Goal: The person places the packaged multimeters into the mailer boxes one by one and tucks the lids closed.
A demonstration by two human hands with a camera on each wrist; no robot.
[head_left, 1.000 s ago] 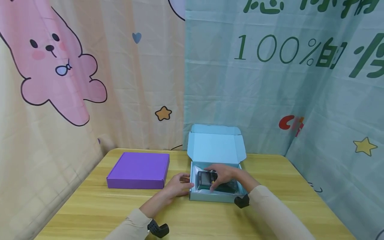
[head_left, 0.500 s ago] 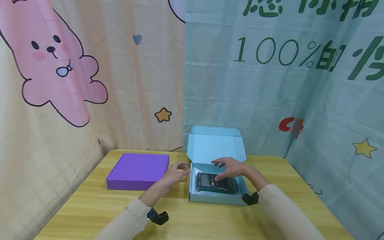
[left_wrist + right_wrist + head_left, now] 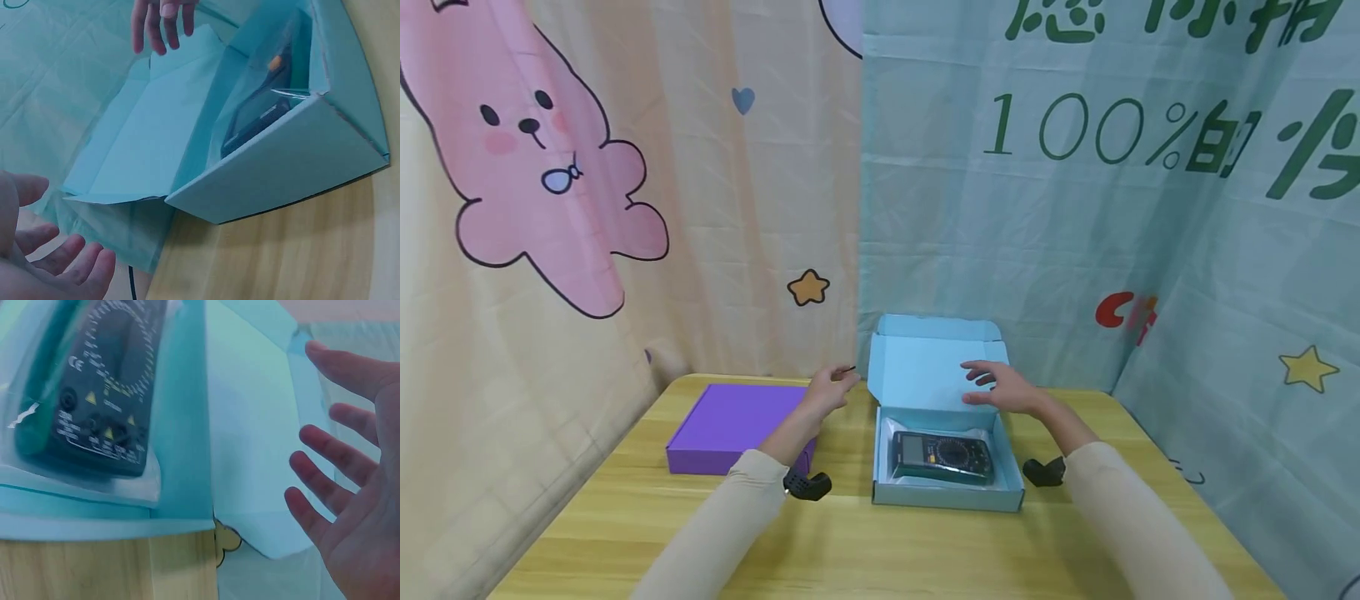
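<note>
A dark multimeter point(image 3: 942, 457) in a clear plastic bag lies inside the light blue cardboard box point(image 3: 947, 499). The box's lid point(image 3: 936, 362) stands raised at the back; the right wrist view shows the multimeter's dial point(image 3: 120, 347) and sockets close up. My left hand point(image 3: 829, 392) hovers left of the lid, fingers loosely bent and holding nothing. My right hand point(image 3: 1009, 389) is in the air before the lid's right side, its fingers spread and relaxed. In the left wrist view, the left hand point(image 3: 53, 256) is apart from the lid's side flap point(image 3: 119, 199).
A closed purple box point(image 3: 741, 425) lies on the wooden table point(image 3: 925, 550), left of the blue one, partly behind my left forearm. Printed curtains point(image 3: 1045, 250) hang right behind the table. A thin black cable point(image 3: 132, 282) runs down by the curtain in the left wrist view.
My right hand has lifted off the multimeter and moved up and right, towards the lid. My left hand has left the box's side and risen beside the lid. The multimeter stays in the box.
</note>
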